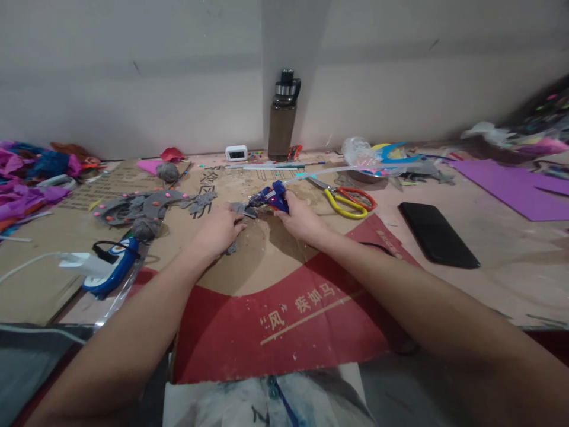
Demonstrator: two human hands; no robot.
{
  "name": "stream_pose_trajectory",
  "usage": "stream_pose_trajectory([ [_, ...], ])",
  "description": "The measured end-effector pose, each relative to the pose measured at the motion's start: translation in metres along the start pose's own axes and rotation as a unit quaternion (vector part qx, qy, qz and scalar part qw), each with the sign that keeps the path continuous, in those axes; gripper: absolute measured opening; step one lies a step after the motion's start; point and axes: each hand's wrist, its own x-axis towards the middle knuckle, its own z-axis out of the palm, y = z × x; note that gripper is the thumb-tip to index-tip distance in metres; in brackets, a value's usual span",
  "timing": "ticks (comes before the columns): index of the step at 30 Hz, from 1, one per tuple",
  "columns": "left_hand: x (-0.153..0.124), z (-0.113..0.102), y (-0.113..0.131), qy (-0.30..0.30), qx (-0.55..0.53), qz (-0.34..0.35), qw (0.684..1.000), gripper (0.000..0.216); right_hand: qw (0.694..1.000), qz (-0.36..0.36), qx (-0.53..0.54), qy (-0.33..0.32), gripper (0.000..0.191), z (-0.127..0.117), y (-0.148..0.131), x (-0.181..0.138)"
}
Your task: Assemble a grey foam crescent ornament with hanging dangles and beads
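Note:
My right hand (300,219) is closed round a blue hot glue gun (276,197), its nozzle pointing left. A long translucent glue stick (317,172) runs out of the gun's back end. My left hand (222,226) pinches a small grey piece of soft-looking material (242,209), which lies right by the nozzle; whether they touch is hard to tell. Under both hands lies a cardboard sheet (222,270) with a red printed part. To the left of my left hand rests a grey curved craft piece (155,204) dotted with pink and orange beads.
Yellow-and-red-handled scissors (347,201) and a black phone (438,234) lie to the right. A dark bottle (283,118) and a small white clock (236,153) stand by the wall. A blue power strip (111,276) with a white plug sits left; purple sheets (511,187) lie far right.

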Motion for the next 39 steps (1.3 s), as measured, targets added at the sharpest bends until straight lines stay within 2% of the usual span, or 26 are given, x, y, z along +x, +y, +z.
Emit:
stream_pose_trajectory([
  [6,0.0000,0.0006,-0.0002,0.004,0.008,-0.003,1.000,0.032,1.000,0.020,-0.020,0.005,0.025,-0.0007,-0.0010,-0.0006],
  [11,-0.0009,0.0008,-0.0001,0.007,0.006,-0.005,1.000,0.033,1.000,0.000,0.009,0.016,0.025,0.0013,0.0012,-0.0008],
  [17,0.0000,0.0000,0.0009,-0.002,0.011,-0.008,1.000,0.032,1.000,-0.004,-0.013,0.003,0.026,0.0018,-0.0007,0.0005],
  [25,-0.0008,-0.0006,0.0000,-0.012,0.013,-0.018,1.000,0.035,0.999,-0.011,0.016,0.031,0.032,0.0018,0.0019,-0.0043],
  [34,-0.0006,-0.0018,0.0008,-0.010,0.004,-0.010,1.000,0.034,1.000,0.007,-0.008,-0.013,0.029,-0.0027,-0.0016,-0.0014],
  [39,-0.0010,-0.0006,0.0004,-0.003,0.011,-0.021,1.000,0.035,1.000,0.021,0.006,-0.002,0.030,-0.0026,0.0042,0.0021],
])
